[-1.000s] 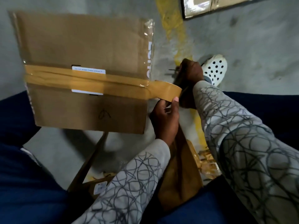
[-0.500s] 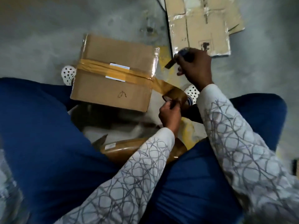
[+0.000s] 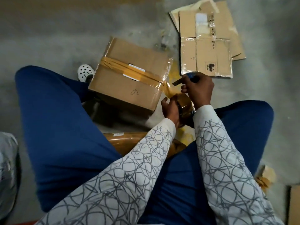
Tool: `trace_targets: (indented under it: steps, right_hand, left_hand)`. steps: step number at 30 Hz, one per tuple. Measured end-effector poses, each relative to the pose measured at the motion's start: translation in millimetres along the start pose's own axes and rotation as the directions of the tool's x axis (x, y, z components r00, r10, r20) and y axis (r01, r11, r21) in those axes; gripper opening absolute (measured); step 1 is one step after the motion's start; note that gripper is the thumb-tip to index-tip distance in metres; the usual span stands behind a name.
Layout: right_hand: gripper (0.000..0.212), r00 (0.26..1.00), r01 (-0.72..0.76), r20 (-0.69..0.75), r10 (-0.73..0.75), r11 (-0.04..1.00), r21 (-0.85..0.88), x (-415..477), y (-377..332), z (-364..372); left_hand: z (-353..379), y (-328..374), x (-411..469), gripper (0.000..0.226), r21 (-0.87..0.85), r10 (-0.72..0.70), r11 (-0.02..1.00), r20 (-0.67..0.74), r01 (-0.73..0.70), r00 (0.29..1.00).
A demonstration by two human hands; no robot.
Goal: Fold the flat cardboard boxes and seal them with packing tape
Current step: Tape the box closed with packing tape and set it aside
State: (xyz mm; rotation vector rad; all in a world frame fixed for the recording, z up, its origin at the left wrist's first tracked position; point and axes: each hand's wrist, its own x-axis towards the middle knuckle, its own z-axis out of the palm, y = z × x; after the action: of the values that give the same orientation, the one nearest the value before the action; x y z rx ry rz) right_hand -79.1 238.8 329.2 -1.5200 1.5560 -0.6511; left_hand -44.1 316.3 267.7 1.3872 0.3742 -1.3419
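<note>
Pale long sleeves (image 3: 129, 168) scrawled with grey looping lines are worn, deep blue trousers (image 3: 65, 119) are seen, and a white perforated clog (image 3: 85, 73) is spotted.

Brown-taped cardboard box (image 3: 129, 78) on floor

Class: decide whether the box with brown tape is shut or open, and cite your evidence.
Shut: the box has its top flaps lying flat and closed, with brown tape running across them.

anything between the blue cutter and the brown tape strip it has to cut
Nothing visible: right hand holds the blue cutter beside the brown tape strip stretched from cardboard box to the roll in left hand.
</note>
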Motion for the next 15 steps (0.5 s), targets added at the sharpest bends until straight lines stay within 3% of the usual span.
trace_targets:
  steps: [3, 8, 12, 15]
  right_hand:
    - [0.019, 1.0, -0.003, -0.013, 0.002, 1.0, -0.002, -1, -3, 4]
    - [0.007, 1.0, -0.014, 0.011, 0.014, 0.998, -0.068, 0, -7, 16]
    - [0.01, 0.999, -0.032, 0.009, 0.033, 0.997, -0.064, 2, -14, 24]
    - [0.01, 0.999, -0.044, -0.007, 0.044, 0.997, -0.061, 9, -14, 27]
  left_hand:
    - [-4, -2, 5, 0.037, -0.003, 0.021, 1.0, -0.007, -0.021, 1.0]
    - [0, 4, 8, 0.032, -0.095, -0.123, 0.989, -0.06, 0.117, 0.991]
    - [9, 8, 13, 0.024, 0.0, -0.218, 0.976, -0.099, 0.219, 0.971]
    - [8, 9, 14, 0.017, -0.048, -0.196, 0.98, -0.149, 0.191, 0.969]
